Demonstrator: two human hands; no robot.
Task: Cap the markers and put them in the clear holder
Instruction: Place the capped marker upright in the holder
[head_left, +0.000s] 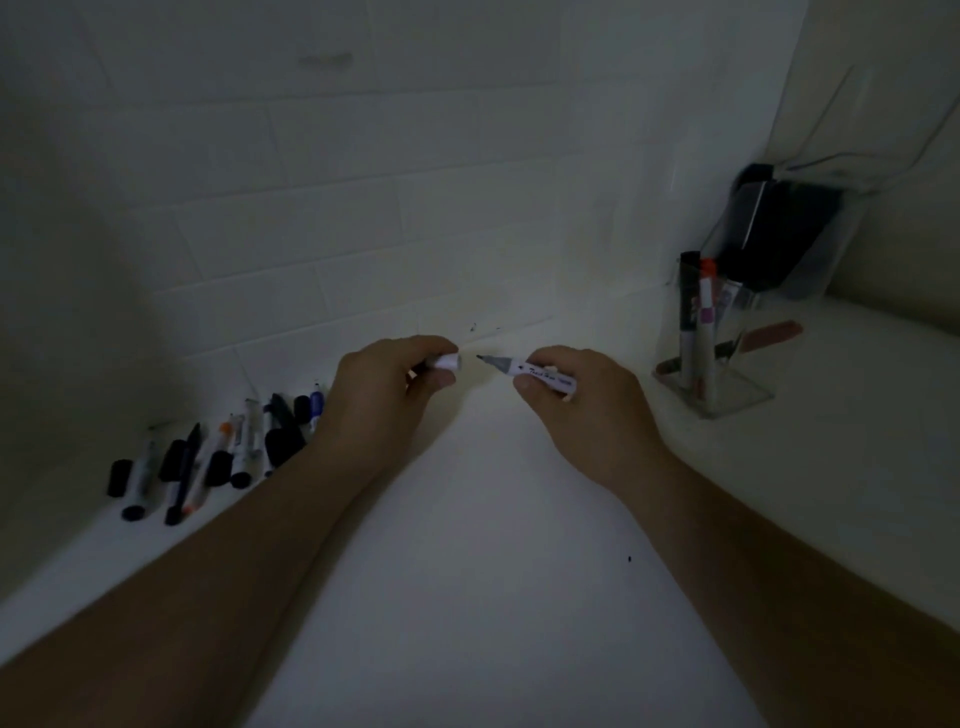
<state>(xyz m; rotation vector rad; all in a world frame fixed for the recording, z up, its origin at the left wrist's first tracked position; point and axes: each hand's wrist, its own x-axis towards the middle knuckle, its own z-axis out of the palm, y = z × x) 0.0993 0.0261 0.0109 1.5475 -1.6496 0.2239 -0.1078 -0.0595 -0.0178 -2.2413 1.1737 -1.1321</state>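
My right hand (576, 400) grips a white marker (530, 371) with its grey tip bare and pointing left. My left hand (384, 384) pinches a white cap (448, 361), its open end facing the tip a short gap away. Several loose markers and black caps (223, 452) lie in a row at the left, beside my left forearm. The clear holder (727, 358) stands at the right with a few capped markers upright in it, one black-topped, one orange-topped.
A taller clear container (810, 228) holding a dark object stands behind the holder against the right wall. A pinkish-brown object (769, 332) lies on the white counter next to the holder. A tiled wall closes the back.
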